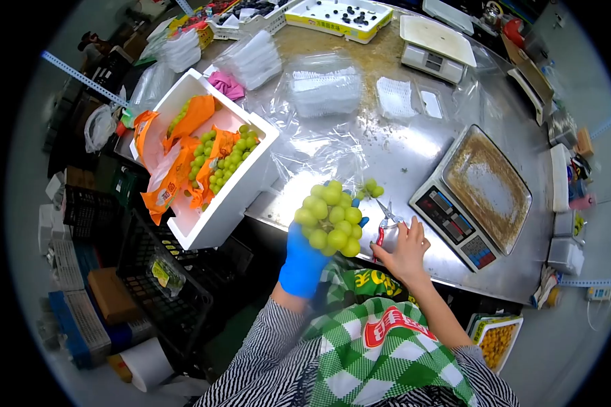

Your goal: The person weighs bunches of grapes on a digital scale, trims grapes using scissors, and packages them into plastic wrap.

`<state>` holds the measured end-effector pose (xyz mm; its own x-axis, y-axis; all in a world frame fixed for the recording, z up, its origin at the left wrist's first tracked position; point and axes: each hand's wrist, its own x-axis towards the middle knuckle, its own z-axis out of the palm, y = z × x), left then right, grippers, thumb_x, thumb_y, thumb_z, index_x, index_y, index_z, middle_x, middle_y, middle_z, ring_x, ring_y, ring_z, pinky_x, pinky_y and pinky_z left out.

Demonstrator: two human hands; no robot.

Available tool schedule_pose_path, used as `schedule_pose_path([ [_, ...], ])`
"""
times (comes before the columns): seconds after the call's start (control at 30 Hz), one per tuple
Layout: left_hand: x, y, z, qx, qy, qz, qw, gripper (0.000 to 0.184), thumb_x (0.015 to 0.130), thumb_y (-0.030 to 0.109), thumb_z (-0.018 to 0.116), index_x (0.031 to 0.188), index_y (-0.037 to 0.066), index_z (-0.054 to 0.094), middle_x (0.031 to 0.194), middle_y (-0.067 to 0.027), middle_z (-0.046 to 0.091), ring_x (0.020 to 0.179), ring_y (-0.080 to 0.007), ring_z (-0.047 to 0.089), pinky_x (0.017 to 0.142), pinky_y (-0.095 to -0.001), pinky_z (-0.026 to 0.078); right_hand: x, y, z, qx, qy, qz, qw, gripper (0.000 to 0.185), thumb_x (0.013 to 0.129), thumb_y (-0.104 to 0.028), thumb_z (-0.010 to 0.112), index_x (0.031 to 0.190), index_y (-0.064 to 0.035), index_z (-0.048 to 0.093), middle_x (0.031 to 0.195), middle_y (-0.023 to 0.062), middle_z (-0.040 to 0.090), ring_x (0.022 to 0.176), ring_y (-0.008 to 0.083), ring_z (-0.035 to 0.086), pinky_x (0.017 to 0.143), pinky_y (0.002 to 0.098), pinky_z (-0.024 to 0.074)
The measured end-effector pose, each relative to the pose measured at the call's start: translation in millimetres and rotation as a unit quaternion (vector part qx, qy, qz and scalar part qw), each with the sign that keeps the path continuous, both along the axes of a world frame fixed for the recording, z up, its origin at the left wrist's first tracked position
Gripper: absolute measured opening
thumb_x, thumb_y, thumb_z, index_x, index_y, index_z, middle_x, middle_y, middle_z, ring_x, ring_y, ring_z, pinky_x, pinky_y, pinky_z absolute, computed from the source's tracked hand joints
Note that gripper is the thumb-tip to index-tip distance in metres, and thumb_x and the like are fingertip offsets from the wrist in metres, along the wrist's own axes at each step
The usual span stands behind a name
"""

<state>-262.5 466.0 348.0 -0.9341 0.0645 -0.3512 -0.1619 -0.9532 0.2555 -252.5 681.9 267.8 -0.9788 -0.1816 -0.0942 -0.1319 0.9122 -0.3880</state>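
My left hand (301, 263), in a blue glove, is closed around a bunch of green grapes (332, 218) and holds it above the near edge of the metal table. The bunch hides most of its fingers. My bare right hand (406, 252) is open over the table edge, thumb and fingers apart. Between them lie small snips with red handles (379, 241), their blades pointing away from me. Whether my fingertips touch the handles is hard to tell. A few loose grapes (371, 188) rest on the table just beyond the blades.
On the left, a white foam box (218, 209) holds more green grapes and orange wrappers. A digital scale (455, 220) stands to the right. Clear plastic boxes (324, 85) are stacked farther back, near a second scale (436, 64). Below left is a black crate (163, 285).
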Motion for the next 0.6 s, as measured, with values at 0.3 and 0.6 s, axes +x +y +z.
schedule_pose_path([
  [0.3,-9.9,-33.8,-1.0,0.096,0.111,-0.057,0.988,0.047,0.092,0.034,0.046,0.124,0.001,0.047,0.117,-0.0192,0.054,0.104,-0.0361,0.055,0.088,-0.0527,0.048,-0.4,8.5,-47.0,0.092,0.040,-0.059,0.993,0.037,0.071,-0.023,0.066,0.094,0.0044,0.056,0.108,0.0231,0.047,0.098,0.0364,0.045,0.084,0.0505,0.0350],
  [0.6,-19.9,-27.8,-2.6,0.144,0.035,-0.102,0.984,0.043,0.093,0.033,0.046,0.120,0.000,0.049,0.110,-0.0181,0.055,0.093,-0.0340,0.057,0.076,-0.0486,0.051,-21.4,33.7,120.5,-0.188,0.118,0.108,0.969,0.078,0.065,0.003,0.064,0.137,0.0080,0.033,0.103,0.0205,0.053,0.094,0.0311,0.058,0.084,0.0391,0.0482],
])
